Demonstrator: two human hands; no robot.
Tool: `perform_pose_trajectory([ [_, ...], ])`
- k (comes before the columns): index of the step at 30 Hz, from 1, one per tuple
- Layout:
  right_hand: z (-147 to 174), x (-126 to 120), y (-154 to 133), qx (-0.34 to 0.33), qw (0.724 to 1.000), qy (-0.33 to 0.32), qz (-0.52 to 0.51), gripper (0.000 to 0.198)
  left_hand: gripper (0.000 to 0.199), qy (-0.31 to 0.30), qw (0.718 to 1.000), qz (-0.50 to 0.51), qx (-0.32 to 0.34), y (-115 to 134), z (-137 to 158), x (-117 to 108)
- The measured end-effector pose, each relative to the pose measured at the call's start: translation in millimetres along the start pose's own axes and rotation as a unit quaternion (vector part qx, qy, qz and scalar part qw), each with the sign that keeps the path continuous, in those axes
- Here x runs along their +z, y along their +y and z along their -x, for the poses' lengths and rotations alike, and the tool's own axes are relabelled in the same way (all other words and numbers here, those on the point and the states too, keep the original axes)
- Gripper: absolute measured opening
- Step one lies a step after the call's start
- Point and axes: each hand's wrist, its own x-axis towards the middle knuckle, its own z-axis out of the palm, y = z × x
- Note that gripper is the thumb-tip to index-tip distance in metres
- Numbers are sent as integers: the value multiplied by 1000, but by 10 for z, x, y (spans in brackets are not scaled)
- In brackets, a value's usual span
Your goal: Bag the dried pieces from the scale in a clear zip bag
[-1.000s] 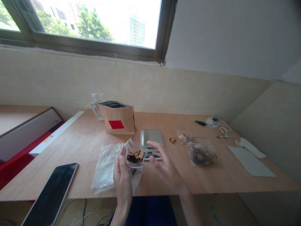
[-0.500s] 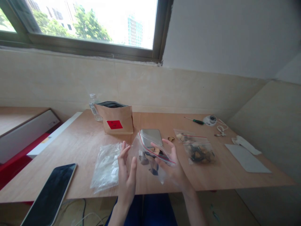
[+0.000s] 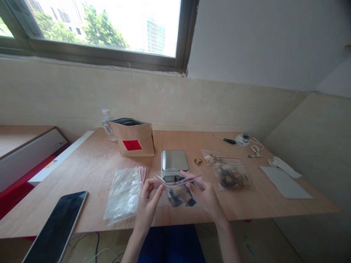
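— What's in the hands right now?

— A small clear zip bag with dark and tan dried pieces in it, held up over the near edge of the table, just in front of the little scale. The left hand pinches the left end of the red-striped top between thumb and fingertips; the right hand has its fingers closed on the right end and side.

— Sealed?

— I can't tell from here. The strip is drawn out level between both hands, so I'd judge this bag is filled and at the closing stage.

— And the others?

— Two filled bags lie to the right, touching each other, with one loose piece between them and the scale. A heap of empty bags lies left of the hands, and the brown paper pouch stands open behind, a water bottle at its far side. So, as I read it, some portions are done and plenty of empties remain.

— Anything else about?

— A phone at the near left, a screwdriver far right.
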Motion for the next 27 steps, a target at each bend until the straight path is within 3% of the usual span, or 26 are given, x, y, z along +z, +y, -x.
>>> perform_pose_trajectory([
  [2,2,-30,-4,-14,1000,-6,12,32,17,13,1000,3,9,14,-21,-28],
  [7,12,-11,77,-6,1000,5,12,39,22,-38,999,17,33,99,-22,2],
  [11,-16,46,349,-10,997,78,24,46,26,-7,1000,4,19,67,-61,126],
  [16,-58,37,676,-27,992,99,78,44,28,-75,997,-16,12,-129,-175,237],
  [21,-55,-32,808,21,977,199,77,52,28,28,999,-32,8,-236,-232,197],
  [27,-125,32,904,43,961,262,82,56,28,31,998,37,-41,-250,-251,234],
])
